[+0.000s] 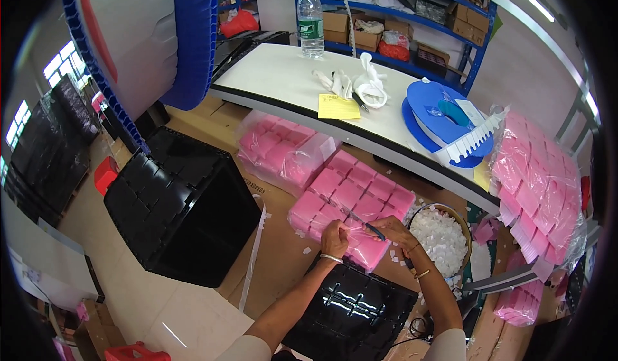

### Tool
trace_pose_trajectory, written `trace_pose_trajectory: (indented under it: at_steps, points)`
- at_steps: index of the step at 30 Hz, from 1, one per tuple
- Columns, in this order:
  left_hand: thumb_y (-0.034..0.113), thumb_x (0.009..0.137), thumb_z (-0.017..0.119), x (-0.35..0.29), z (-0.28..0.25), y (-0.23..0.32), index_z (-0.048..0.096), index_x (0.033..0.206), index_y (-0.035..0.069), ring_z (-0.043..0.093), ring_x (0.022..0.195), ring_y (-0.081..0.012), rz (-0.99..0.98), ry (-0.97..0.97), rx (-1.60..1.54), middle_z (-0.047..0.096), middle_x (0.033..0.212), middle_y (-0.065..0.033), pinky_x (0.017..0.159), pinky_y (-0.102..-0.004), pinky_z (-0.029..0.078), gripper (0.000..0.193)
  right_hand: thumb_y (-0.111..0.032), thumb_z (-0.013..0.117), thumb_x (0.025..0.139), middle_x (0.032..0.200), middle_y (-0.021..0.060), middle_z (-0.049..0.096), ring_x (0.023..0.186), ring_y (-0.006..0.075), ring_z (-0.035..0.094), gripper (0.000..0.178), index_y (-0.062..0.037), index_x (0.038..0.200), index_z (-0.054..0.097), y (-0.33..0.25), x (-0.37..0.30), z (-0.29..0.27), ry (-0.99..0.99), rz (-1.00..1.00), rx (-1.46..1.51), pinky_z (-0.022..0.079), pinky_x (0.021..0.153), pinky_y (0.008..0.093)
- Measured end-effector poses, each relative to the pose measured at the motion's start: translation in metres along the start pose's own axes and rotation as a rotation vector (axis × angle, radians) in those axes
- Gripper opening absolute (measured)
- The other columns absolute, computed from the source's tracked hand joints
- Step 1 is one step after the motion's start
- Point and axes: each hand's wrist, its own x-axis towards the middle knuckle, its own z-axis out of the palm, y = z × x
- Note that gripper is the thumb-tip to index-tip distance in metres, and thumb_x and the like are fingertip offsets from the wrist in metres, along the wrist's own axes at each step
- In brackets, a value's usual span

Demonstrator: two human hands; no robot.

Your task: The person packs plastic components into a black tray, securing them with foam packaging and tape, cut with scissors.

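A block of pink foam pieces (357, 190), set in rows under clear film, lies in front of me. My left hand (335, 239) is closed at its near edge, fingertips pinched on the clear plastic film. To its right, my right hand (393, 230) grips a slim dark-handled tool (375, 231), whose thin end reaches up and left across the foam. Whether it is a blade or scissors I cannot tell. Below both hands is a glossy black plastic box (357, 306).
Beside my right hand stands a round tub of white scraps (440, 242). Left is a large black crate (183, 206); behind it, more bagged pink foam (283, 148). A white table (257, 71) carries a bottle (310, 23), gloves (367, 84) and a blue reel (444, 113). Pink foam is stacked at right (537, 181).
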Motion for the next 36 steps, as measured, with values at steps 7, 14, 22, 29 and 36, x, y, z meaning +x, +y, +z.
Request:
trace_pose_trajectory:
  at_steps: [7,14,22,29,36]
  points:
    - [-0.009,0.074,0.064,-0.003,-0.004,0.006,0.058,0.082,0.001,0.059,0.062,-0.0264,0.025,0.009,-0.071,0.059,0.073,-0.0121,0.059,-0.0362,0.047,0.015,-0.023,0.074,0.091,0.082,0.0007,0.070,0.068,0.0064,0.060,0.028,-0.0023,0.110,0.075,-0.018,0.017,-0.005,-0.057,0.027,-0.120,0.050,0.061,0.0215]
    - [-0.005,0.078,0.070,-0.016,-0.007,-0.008,0.061,0.087,0.004,0.051,0.060,-0.0146,0.015,-0.030,-0.179,0.055,0.071,-0.0058,0.056,-0.0288,0.042,0.015,-0.028,0.073,0.090,0.073,0.0000,0.067,0.064,0.0083,0.059,0.028,-0.0056,0.106,0.077,-0.047,0.055,0.008,-0.125,-0.059,-0.280,0.049,0.059,0.0232]
    - [-0.004,0.079,0.070,-0.015,-0.008,-0.009,0.060,0.083,0.004,0.047,0.059,-0.0125,0.016,-0.081,-0.271,0.053,0.070,-0.0038,0.055,-0.0277,0.040,0.014,-0.032,0.071,0.093,0.075,0.0002,0.067,0.068,0.0068,0.057,0.032,-0.0059,0.111,0.075,-0.052,0.083,0.009,-0.235,-0.040,-0.300,0.047,0.060,0.0238]
    - [-0.007,0.078,0.068,-0.015,-0.005,-0.007,0.059,0.083,0.004,0.047,0.059,-0.0130,0.021,-0.102,-0.250,0.052,0.070,-0.0045,0.055,-0.0280,0.040,0.014,-0.033,0.074,0.090,0.075,0.0028,0.068,0.067,0.0082,0.060,0.033,-0.0044,0.105,0.077,-0.057,0.099,0.017,-0.220,-0.034,-0.298,0.049,0.062,0.0242]
    - [-0.009,0.076,0.067,-0.015,-0.004,-0.011,0.060,0.084,0.003,0.050,0.058,-0.0147,0.036,-0.107,-0.244,0.055,0.072,-0.0063,0.055,-0.0287,0.041,0.016,-0.035,0.076,0.086,0.069,0.0024,0.068,0.063,0.0092,0.062,0.031,-0.0044,0.092,0.078,-0.067,0.113,0.032,-0.248,-0.064,-0.379,0.050,0.059,0.0250]
